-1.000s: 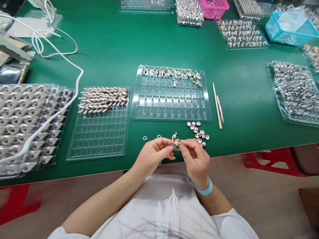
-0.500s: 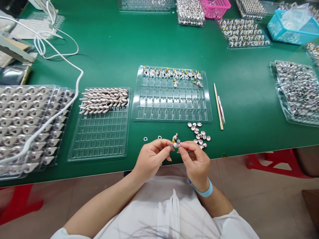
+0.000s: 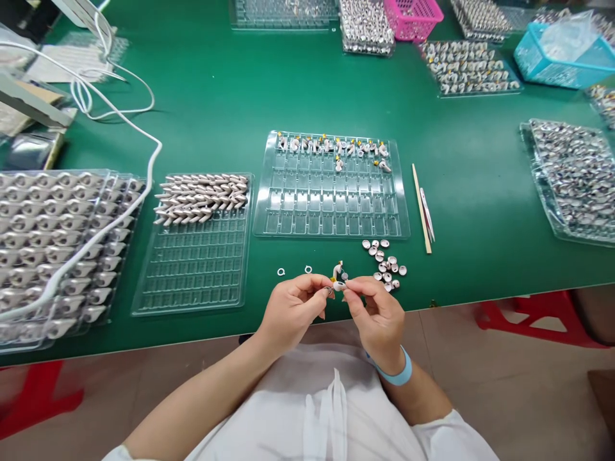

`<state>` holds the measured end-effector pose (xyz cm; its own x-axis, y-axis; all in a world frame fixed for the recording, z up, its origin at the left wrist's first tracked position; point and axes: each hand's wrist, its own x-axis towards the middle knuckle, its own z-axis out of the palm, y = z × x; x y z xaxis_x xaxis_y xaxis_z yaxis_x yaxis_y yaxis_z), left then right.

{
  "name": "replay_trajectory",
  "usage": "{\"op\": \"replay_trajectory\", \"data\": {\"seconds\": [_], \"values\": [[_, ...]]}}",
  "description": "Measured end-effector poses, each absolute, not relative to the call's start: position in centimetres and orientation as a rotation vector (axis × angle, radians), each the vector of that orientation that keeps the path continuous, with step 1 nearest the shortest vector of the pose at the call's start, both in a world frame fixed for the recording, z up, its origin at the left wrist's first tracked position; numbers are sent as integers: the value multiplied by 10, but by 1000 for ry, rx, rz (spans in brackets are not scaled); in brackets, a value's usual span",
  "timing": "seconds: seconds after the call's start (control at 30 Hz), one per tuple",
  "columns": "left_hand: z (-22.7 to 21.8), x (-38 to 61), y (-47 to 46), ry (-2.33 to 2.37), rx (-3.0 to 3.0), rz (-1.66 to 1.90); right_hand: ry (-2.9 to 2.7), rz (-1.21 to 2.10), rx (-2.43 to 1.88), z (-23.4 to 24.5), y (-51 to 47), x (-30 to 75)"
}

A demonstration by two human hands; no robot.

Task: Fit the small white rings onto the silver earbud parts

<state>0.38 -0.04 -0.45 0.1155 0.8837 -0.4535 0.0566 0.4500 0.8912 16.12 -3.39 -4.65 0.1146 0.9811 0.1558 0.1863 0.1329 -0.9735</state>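
At the table's front edge, my left hand [image 3: 294, 312] pinches a small ring [image 3: 329, 291] between thumb and forefinger. My right hand [image 3: 379, 315] is closed at the fingertips on a small white rounded earbud shell [image 3: 339, 286] with a dark opening. Ring and shell nearly meet; whether they touch I cannot tell. Just beyond the fingertips lies a white earbud part with an amber tab [image 3: 337, 271]. Two loose white rings, one farther left [image 3: 281, 272] and one nearer [image 3: 308, 269], lie beyond my left hand. Several oval earbud caps [image 3: 379, 255] are scattered beyond my right hand.
A clear tray [image 3: 331, 221] holds white parts with amber tabs in its back rows. Left of it stands another tray [image 3: 192, 282] with beige pieces. Tweezers [image 3: 427, 214] and a wooden stick [image 3: 421, 208] lie right. A white cable [image 3: 120, 214] crosses the left trays.
The whole view has shifted slightly, so the table things appear a little lower. Both hands keep their pinch on the ring and the shell, with only a slight shift of the fingers.
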Motion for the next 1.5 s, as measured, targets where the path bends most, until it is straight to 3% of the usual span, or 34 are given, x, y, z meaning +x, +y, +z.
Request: {"op": "replay_trajectory", "data": {"seconds": [0.3, 0.7, 1.33, 1.5], "values": [[4, -2, 6, 1199, 960, 702, -1021, 1140, -1282, -44, -26, 161], [-1, -5, -5, 982, 928, 835, -602, 1614, -949, -35, -32, 163], [-20, -3, 0, 675, 1041, 875, -690, 1571, -1021, -45, -36, 158], [-21, -5, 2, 803, 1236, 922, -824, 1584, -1048, -44, -36, 159]]}}
